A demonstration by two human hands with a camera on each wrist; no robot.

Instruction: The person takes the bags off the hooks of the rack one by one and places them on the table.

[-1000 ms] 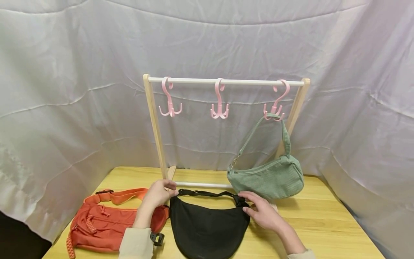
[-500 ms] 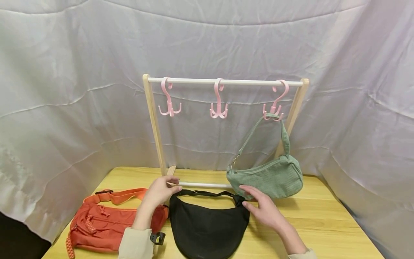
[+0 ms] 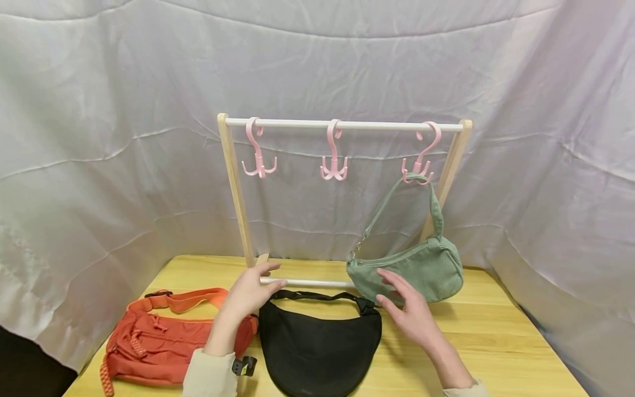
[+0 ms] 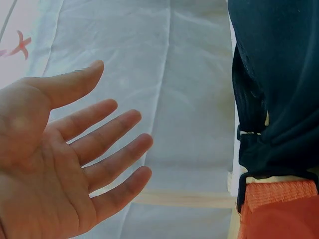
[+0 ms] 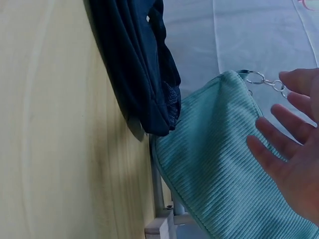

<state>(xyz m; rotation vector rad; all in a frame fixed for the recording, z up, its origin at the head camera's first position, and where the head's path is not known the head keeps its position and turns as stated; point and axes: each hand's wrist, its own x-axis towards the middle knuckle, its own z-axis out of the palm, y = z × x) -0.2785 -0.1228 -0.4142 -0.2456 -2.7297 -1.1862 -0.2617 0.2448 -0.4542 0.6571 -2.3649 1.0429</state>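
Observation:
A black crescent-shaped bag (image 3: 319, 350) lies on the table between both hands, its short strap at the far edge. My left hand (image 3: 247, 295) hovers above its left corner; in the left wrist view the left hand (image 4: 75, 154) has its fingers spread and touches nothing. Over the bag's right corner is my right hand (image 3: 409, 311), fingers extended and holding nothing. Behind that hand a green corduroy handbag (image 3: 416, 270) hangs by its strap from the right pink hook (image 3: 419, 165). In the right wrist view the right hand (image 5: 294, 144) is in front of the green handbag (image 5: 219, 149).
A red waist bag (image 3: 163, 347) lies at the left of the wooden table (image 3: 486, 331). At the back stands a rack with a white bar (image 3: 297, 124). The left pink hook (image 3: 259, 160) and middle pink hook (image 3: 333, 160) hang on it. A grey curtain (image 3: 124, 110) surrounds the table.
Both hands have lifted from the black bag's upper corners and moved slightly up, the left also to the right. The fingers have come off the bag, which stays in place.

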